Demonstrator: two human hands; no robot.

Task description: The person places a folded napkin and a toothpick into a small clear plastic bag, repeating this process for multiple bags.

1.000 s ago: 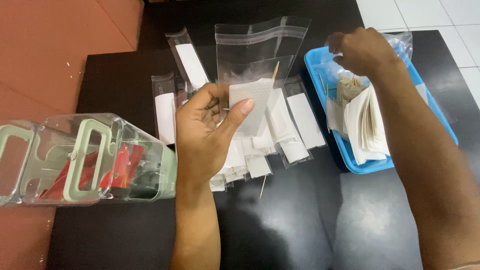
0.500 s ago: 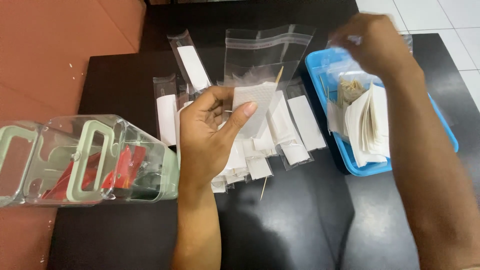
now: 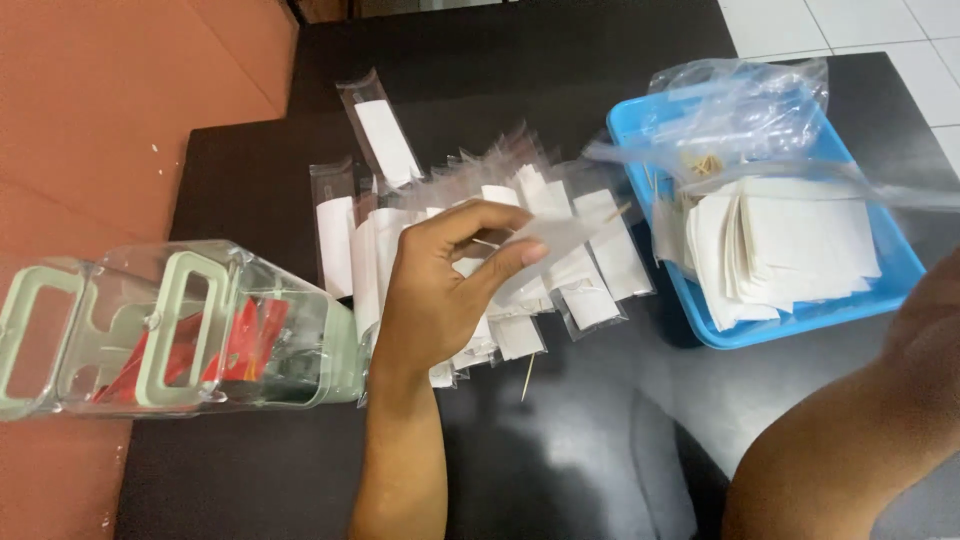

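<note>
My left hand (image 3: 440, 290) is raised over the black table (image 3: 560, 440), with thumb and fingers pinching a folded white paper (image 3: 555, 240) that has a toothpick tip poking out at its far end. A clear plastic bag (image 3: 760, 175) shows as a blurred streak from above the paper to the right edge. Of my right arm, only the forearm (image 3: 870, 410) shows at the bottom right; the hand itself is off the frame. Under my left hand lies a heap of clear sachets (image 3: 590, 290) with white paper inside.
A blue tray (image 3: 790, 320) on the right holds a stack of white papers (image 3: 790, 240) and a crumpled clear bag (image 3: 740, 100). A clear container with pale green handles (image 3: 180, 330) lies on its side at the left. A loose toothpick (image 3: 527, 375) rests on the table.
My right hand has left the top of the clear bag and swung right, out of the frame. The bag, upright before, now streaks sideways. My left hand has tilted the paper flatter.
</note>
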